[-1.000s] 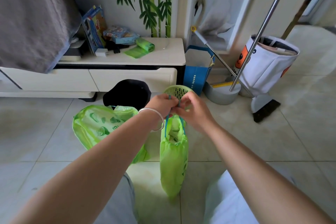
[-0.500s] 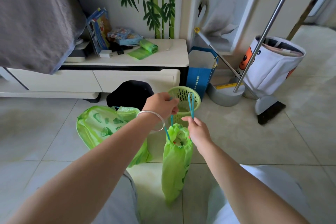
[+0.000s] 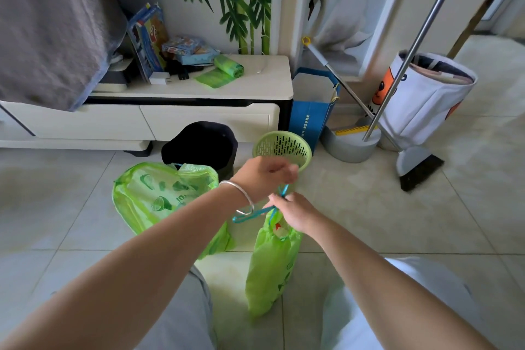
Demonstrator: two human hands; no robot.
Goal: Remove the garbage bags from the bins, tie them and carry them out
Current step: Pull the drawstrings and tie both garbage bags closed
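Observation:
A small green garbage bag [image 3: 271, 267] hangs in front of me by its blue drawstring [image 3: 279, 193]. My left hand [image 3: 265, 176], with a silver bangle on the wrist, pinches one end of the string. Just below it, my right hand [image 3: 295, 212] grips the string at the bag's neck. A loop of string [image 3: 244, 216] droops to the left. A larger green garbage bag [image 3: 159, 196] lies on the floor to the left. Behind it stands a black bin [image 3: 201, 145]. A small green perforated bin [image 3: 282, 148] stands behind my hands.
A white low cabinet [image 3: 204, 119] holds a roll of green bags [image 3: 228, 67] and boxes. A blue paper bag [image 3: 311, 119], a dustpan [image 3: 350, 145], a broom [image 3: 419, 170] and a white fabric basket [image 3: 426, 105] stand at the right. Pale tiles cover the floor.
My hands were together at the bag's top, then pulled apart. The right hand has since dropped to the bag's neck while the left stays above it. A string loop now hangs left.

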